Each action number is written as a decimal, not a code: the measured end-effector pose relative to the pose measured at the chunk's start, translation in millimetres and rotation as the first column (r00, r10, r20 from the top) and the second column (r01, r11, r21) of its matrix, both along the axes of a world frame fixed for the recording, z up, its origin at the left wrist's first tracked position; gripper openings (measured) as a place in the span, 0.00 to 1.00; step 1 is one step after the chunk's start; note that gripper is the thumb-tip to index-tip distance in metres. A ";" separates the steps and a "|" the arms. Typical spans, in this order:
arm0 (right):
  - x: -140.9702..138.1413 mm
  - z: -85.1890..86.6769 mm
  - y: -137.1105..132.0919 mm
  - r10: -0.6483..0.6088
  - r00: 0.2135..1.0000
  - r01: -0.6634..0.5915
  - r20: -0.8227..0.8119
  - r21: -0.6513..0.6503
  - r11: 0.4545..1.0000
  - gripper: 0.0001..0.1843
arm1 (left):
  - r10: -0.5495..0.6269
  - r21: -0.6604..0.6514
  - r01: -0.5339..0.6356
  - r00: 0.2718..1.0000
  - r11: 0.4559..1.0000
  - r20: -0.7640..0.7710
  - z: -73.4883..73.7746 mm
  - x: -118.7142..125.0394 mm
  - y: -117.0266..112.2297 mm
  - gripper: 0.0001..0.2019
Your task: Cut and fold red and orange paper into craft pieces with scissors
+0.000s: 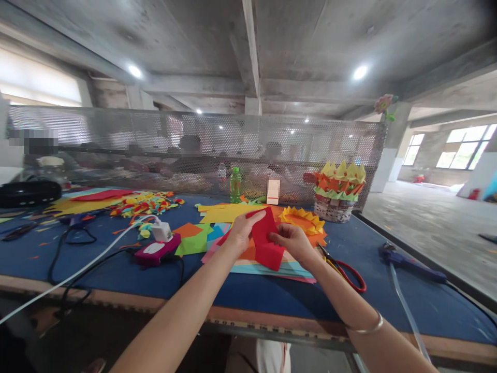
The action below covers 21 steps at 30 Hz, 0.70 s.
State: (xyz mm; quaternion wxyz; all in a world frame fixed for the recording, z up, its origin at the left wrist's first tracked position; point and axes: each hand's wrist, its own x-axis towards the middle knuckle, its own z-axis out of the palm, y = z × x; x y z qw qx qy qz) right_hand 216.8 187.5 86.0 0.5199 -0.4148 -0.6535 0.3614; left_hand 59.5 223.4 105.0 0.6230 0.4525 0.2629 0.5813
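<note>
While both hands meet at one piece of red paper (267, 235), its long axis slants from the fingers of the left hand (243, 230), at the far end, down and rightward to a loose corner nearest the person. The left fingers pinch it along the upper left edge, thumb laid flat on top; the right hand (293, 241) grips the right edge about midway, beside what looks like a crease, so the right fingers are the nearer to the lower half. Whether this is one folded sheet or two overlapping ones, I can't quite tell. Just under the fingers, a stack of coloured paper (287, 270) rests on the blue bench (264, 300). Beyond the right fingers sits a ring of yellow folded points (289, 213), with a paper basket (337, 194) farther off to the right. Scissors (355, 277) lie just right of the right hand, and a glue gun (413, 263) well past them. Left of the left fingers are green paper (193, 244) and a purple power strip (155, 252).
</note>
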 end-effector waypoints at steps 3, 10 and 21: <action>-1.9 0.2 -1.6 0.027 0.999 -0.027 0.035 -0.007 1.000 0.20 | 0.022 -0.004 -0.022 0.999 1.000 0.032 1.0 0.8 -1.3 0.16; -3.7 -0.1 -3.8 0.017 0.987 -0.021 0.157 0.019 1.000 0.20 | 0.043 -0.028 -0.041 0.997 0.999 0.060 4.8 3.2 -8.9 0.17; 42.6 17.6 -24.7 -0.362 0.675 0.278 0.643 0.234 0.932 0.17 | 0.125 -0.112 -0.120 0.991 0.987 0.048 2.9 0.0 -3.6 0.15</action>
